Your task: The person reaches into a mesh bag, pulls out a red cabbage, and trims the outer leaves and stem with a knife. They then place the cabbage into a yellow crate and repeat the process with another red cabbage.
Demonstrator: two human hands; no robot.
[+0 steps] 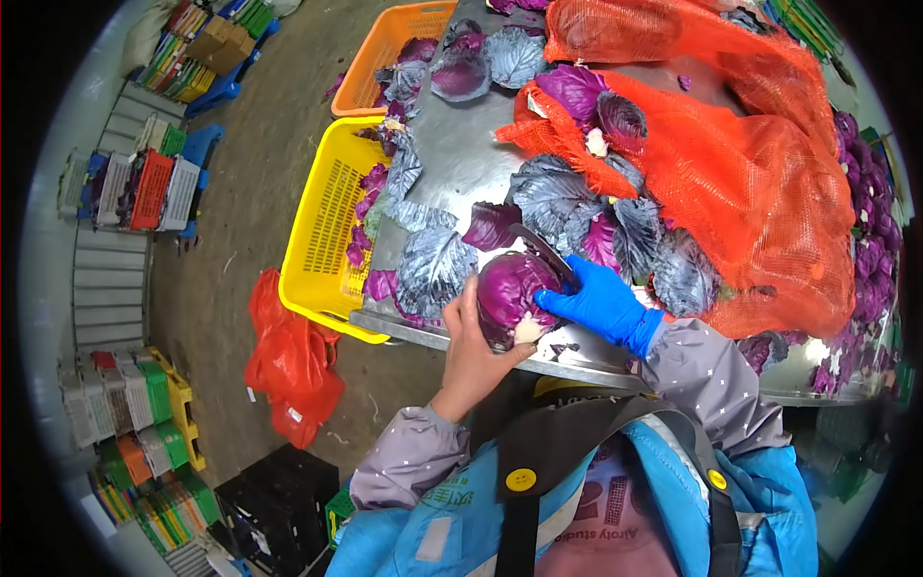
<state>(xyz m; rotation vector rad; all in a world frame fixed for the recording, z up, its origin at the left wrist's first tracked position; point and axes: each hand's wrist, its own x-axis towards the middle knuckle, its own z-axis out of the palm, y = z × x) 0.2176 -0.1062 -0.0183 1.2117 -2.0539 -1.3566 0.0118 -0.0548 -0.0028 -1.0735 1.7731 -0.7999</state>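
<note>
A purple cabbage point(510, 288) with a pale stem end sits at the near edge of the metal table point(461, 178). My bare left hand point(476, 348) is wrapped round its left and lower side. On its right side is my right hand point(598, 302), in a blue glove, closed round a dark knife point(540, 252) whose blade lies over the top of the cabbage. The thumb of the glove touches the cabbage. A loose purple leaf point(491, 227) is just above the blade. Dark outer leaves point(436, 270) lie on either side.
A yellow crate point(332, 197) and an orange crate point(392, 38) holding leaves stand along the table's left side. Red mesh sacks point(740, 192) cover much of its right. More cabbages point(870, 240) are piled at the far right. A red bag point(293, 361) lies on the floor.
</note>
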